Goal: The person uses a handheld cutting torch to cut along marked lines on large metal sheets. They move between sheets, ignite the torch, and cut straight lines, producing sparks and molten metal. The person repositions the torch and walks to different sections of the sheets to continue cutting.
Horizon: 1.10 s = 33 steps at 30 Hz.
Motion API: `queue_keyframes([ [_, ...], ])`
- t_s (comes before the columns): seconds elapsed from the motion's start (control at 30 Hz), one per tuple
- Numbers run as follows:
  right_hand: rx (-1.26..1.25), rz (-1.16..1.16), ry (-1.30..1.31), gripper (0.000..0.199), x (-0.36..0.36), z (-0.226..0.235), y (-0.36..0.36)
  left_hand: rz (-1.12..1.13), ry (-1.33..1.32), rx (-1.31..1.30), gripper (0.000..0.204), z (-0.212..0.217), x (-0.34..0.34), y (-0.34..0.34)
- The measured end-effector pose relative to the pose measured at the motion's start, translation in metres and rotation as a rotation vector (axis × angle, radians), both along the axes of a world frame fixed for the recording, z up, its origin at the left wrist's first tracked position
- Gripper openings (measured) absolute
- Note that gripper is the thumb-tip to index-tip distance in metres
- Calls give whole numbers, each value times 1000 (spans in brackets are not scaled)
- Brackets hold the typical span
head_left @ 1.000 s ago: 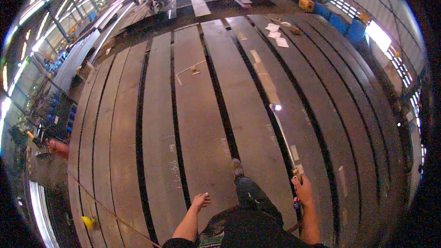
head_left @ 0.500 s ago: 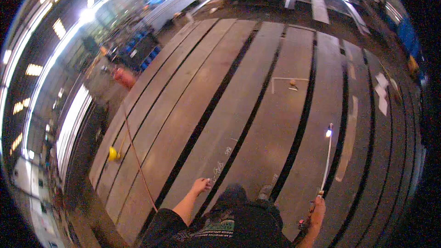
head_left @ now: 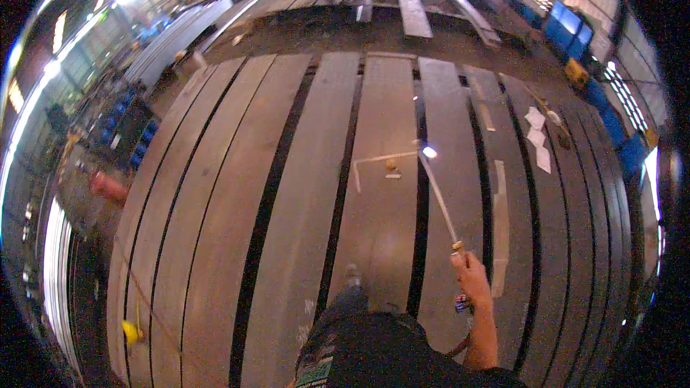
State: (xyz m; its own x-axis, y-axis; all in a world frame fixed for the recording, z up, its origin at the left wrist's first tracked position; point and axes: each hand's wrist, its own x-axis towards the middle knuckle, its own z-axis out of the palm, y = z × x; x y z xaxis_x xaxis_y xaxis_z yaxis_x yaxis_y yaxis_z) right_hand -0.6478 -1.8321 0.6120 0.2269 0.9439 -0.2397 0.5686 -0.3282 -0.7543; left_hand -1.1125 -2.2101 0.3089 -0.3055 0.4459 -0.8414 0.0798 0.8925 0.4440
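The right hand (head_left: 472, 278) reaches forward at lower right of the frame, its grip wrapped around the base of one long torch (head_left: 438, 197) that slants up-left to a bright flame tip over the steel plates (head_left: 287, 194). The left hand is out of sight, so its grip cannot be seen. One yellow object (head_left: 131, 331) lies at lower left, too small to identify, and three white sheets (head_left: 537, 138) sit at upper right.

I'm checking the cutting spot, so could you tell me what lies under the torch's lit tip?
Under the torch tip lies a long grey steel plate; whatever is beneath it is hidden.
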Motion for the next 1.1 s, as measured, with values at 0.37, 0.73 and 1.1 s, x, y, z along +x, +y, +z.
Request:
queue_keyframes([
  [0.37, -273, -108, 152, 56, -86, -24, 223, 172, -93, 289, 26, 45, -175, 558],
  [0.73, -148, -161, 184, 58, -185, -70, 492, -132, -20, 139, 32, 75, -266, 841],
  [1.1, -176, -282, 259, 62, -204, -12, 790, -232, -37, -135, 34, -10, -270, 1044],
])
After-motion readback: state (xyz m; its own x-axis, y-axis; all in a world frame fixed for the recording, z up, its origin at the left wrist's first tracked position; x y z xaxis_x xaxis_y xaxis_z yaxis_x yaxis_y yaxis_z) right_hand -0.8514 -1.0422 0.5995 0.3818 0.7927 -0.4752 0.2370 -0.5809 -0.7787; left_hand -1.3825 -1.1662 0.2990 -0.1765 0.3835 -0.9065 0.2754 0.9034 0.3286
